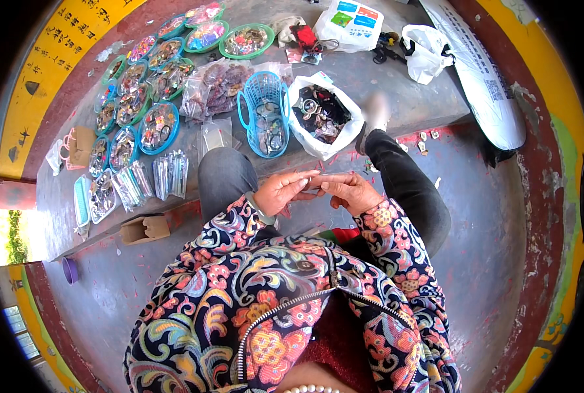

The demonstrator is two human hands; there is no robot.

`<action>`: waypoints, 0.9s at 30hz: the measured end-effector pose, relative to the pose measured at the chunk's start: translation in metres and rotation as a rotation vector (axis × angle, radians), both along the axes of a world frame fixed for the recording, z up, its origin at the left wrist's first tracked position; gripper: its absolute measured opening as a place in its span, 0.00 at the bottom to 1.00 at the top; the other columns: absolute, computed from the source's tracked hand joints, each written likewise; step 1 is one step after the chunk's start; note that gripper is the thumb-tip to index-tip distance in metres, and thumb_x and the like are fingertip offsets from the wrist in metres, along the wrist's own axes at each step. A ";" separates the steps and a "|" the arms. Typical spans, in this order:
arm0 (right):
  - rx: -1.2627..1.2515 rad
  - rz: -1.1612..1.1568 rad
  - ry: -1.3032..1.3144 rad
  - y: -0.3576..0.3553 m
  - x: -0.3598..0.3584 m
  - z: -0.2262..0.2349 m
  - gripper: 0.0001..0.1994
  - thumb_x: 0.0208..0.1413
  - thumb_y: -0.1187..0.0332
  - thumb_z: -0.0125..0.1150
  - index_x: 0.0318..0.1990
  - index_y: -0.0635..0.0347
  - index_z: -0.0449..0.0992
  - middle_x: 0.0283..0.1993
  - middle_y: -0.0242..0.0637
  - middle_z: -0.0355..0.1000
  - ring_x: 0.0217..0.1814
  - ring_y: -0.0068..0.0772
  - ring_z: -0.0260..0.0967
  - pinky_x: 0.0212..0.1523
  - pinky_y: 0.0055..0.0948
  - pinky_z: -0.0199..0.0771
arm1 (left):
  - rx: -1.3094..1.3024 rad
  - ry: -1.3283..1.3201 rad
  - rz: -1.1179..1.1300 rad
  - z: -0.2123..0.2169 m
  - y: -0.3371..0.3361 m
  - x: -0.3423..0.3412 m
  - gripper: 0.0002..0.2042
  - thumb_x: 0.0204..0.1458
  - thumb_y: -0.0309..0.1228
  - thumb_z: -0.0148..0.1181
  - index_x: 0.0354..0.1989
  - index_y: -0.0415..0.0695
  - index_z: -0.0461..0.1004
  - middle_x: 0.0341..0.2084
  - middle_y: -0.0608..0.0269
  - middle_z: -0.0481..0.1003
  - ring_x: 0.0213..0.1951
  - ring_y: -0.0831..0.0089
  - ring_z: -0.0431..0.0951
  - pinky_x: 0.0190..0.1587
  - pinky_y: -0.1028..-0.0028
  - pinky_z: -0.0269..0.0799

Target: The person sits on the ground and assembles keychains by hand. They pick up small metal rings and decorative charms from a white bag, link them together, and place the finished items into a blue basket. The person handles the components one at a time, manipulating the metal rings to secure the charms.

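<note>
Left hand and right hand pinch one small piece beside a grey ledge.

From my distant post, I see both sets of fingertips meeting around the dark piece (too small and too covered for me to say what it is), held in the air on the near side of an open white bag. The bag is full of mixed dark and shiny trinkets and stands upright on the ledge, just beside a tall blue basket with more small things inside. To the left I count a crowd of round bowls, a green basket among them at the far side, and wrapped packs near the ledge's edge. Below that edge, I find a cardboard box and, farther left, a purple cup.
</note>
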State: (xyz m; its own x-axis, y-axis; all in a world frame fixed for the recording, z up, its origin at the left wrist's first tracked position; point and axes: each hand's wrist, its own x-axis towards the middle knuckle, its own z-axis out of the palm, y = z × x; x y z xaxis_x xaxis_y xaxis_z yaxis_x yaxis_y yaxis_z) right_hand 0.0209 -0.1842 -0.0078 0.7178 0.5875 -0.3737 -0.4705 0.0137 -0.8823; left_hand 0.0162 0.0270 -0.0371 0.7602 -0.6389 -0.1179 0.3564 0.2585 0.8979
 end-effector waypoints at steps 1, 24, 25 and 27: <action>0.000 -0.001 0.005 0.000 0.000 -0.002 0.15 0.53 0.60 0.53 0.44 0.59 0.74 0.41 0.33 0.71 0.35 0.18 0.63 0.25 0.17 0.62 | 0.021 -0.015 0.014 0.001 0.000 -0.001 0.18 0.59 0.30 0.36 0.57 0.36 0.55 0.48 0.54 0.66 0.46 0.68 0.70 0.48 0.72 0.68; -0.676 -0.297 -1.108 0.021 -0.008 -0.010 0.06 0.42 0.77 0.53 0.31 0.62 0.73 0.30 0.40 0.70 0.31 0.44 0.69 0.30 0.30 0.70 | 0.268 -0.287 0.283 0.001 0.002 0.002 0.20 0.53 0.28 0.48 0.55 0.39 0.58 0.51 0.58 0.63 0.46 0.76 0.67 0.38 0.78 0.69; -0.725 -0.255 -1.162 0.024 -0.009 -0.012 0.06 0.42 0.76 0.53 0.30 0.61 0.73 0.30 0.39 0.69 0.32 0.42 0.69 0.29 0.31 0.70 | 0.278 -0.357 0.278 0.000 -0.001 0.002 0.18 0.53 0.27 0.49 0.53 0.37 0.61 0.50 0.58 0.63 0.45 0.77 0.67 0.38 0.78 0.68; -0.829 -0.170 -1.276 0.027 -0.008 -0.017 0.06 0.40 0.75 0.53 0.29 0.61 0.71 0.30 0.38 0.68 0.32 0.40 0.68 0.29 0.33 0.70 | 0.311 -0.439 0.251 -0.008 -0.006 0.003 0.16 0.53 0.26 0.49 0.51 0.37 0.63 0.50 0.58 0.63 0.44 0.77 0.68 0.39 0.78 0.68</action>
